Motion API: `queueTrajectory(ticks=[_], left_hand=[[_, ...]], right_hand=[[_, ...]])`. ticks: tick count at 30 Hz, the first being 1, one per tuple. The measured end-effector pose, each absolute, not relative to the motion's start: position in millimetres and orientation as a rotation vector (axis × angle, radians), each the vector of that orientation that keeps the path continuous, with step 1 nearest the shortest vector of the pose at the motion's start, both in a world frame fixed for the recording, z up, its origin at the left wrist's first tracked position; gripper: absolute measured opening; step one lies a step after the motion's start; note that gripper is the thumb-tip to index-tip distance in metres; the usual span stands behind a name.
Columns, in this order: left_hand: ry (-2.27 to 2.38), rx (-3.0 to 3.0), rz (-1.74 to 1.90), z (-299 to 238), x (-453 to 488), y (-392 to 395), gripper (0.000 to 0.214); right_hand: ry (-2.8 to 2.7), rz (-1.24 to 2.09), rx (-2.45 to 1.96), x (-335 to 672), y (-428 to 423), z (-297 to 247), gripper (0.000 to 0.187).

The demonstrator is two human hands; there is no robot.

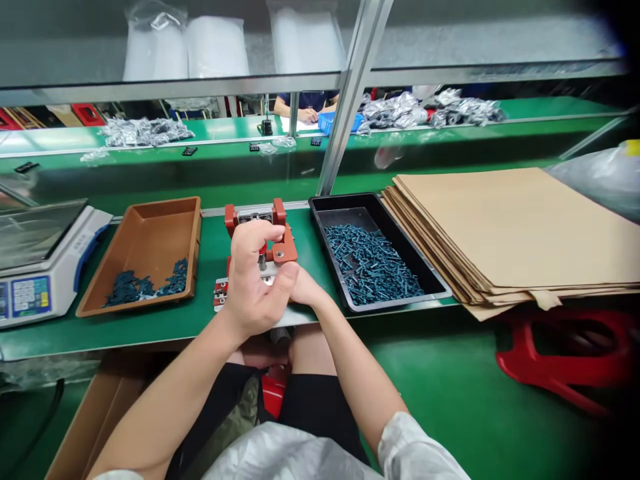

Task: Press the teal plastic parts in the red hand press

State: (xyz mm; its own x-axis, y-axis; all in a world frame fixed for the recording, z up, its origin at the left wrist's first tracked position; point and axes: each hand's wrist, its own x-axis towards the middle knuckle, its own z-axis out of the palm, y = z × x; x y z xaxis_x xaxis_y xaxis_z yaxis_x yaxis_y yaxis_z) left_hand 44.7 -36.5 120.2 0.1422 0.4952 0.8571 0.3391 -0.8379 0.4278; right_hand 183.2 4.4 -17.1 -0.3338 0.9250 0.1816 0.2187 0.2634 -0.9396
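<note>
A red and silver clamping fixture (283, 252) stands on the green bench in front of me. My left hand (253, 277) is curled round its near side, fingers bent over the top and thumb lower down. Whatever lies inside that grip is hidden by the hand. My right hand (304, 288) is low at the fixture's front right, close behind the left thumb; its fingers are out of sight. Left of the fixture, a brown tray (163, 220) bears small dark blue-green pieces (131, 288). On the right, a black tray (345, 200) contains many thin blue-green parts (373, 263).
A weighing scale (45, 267) stands at the far left. Stacked cardboard sheets (530, 233) lie right of the black tray. An upright metal post (353, 100) rises behind the bench. Beyond it, a person's hand (307, 115) rests at another bench. A red stool (545, 360) is at lower right.
</note>
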Motion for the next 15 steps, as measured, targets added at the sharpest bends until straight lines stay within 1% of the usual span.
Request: queueTrajectory(ticks=[3,8,10,12,15], left_hand=[[0.888,2.275,1.862,114.7,51.8,-34.1,0.035],[0.837,2.367,1.887,125.2,46.7,-15.8,0.026],[0.814,2.306,1.807,139.7,42.6,5.2,0.03],[0.839,2.191,1.676,155.5,40.5,30.5,0.038],[0.89,2.08,1.508,167.5,38.8,55.8,0.049]], right_hand=[[-1.74,1.054,-1.122,181.3,4.2,-21.3,0.035],[-1.758,0.999,-1.213,180.5,7.0,-30.6,0.031],[-1.75,1.007,-1.207,181.1,7.7,-33.2,0.031],[-1.746,1.008,-1.2,181.0,6.2,-34.1,0.03],[-1.764,0.905,-1.146,178.9,-0.2,-33.0,0.031]])
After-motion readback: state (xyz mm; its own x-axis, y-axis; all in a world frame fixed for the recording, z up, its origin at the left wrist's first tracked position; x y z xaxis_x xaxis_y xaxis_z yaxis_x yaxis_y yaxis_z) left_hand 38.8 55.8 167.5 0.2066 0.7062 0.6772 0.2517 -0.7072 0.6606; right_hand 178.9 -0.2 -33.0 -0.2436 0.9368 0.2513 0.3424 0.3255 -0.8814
